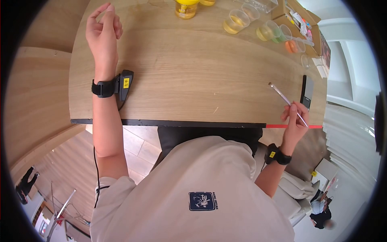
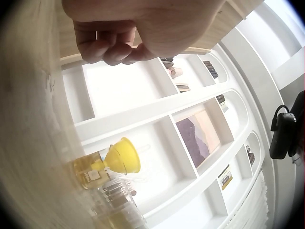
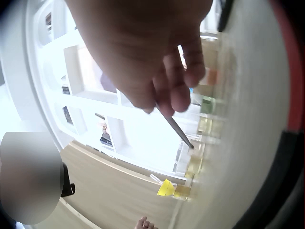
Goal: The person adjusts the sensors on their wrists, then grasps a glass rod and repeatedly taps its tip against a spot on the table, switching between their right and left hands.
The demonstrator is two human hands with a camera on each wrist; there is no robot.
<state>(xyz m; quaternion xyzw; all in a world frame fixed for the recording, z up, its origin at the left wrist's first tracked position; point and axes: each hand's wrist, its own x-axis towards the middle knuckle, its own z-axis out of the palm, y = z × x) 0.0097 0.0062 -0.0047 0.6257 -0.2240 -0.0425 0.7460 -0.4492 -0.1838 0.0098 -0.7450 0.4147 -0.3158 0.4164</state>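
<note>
My right hand (image 1: 296, 117) pinches a slender metallic stick (image 1: 281, 93) between thumb and fingers, near the table's front right edge. The stick slants up and to the left, its dark far tip over the tabletop; the right wrist view shows the stick (image 3: 177, 130) jutting out past the fingertips. Over the left part of the table my left hand (image 1: 104, 32) has its fingers loosely curled with nothing in them. Farther back and to its right, a yellow funnel (image 2: 124, 156) sits on a glass vessel (image 1: 185, 12) of amber liquid.
Clear cups stand at the back right: one with yellow liquid (image 1: 234, 26), one green (image 1: 279, 38), one orange (image 1: 291, 46). Behind them is an open cardboard box (image 1: 318, 40) of small items. A flat black-and-grey device (image 1: 307, 92) lies at the right edge of the wooden table (image 1: 185, 76).
</note>
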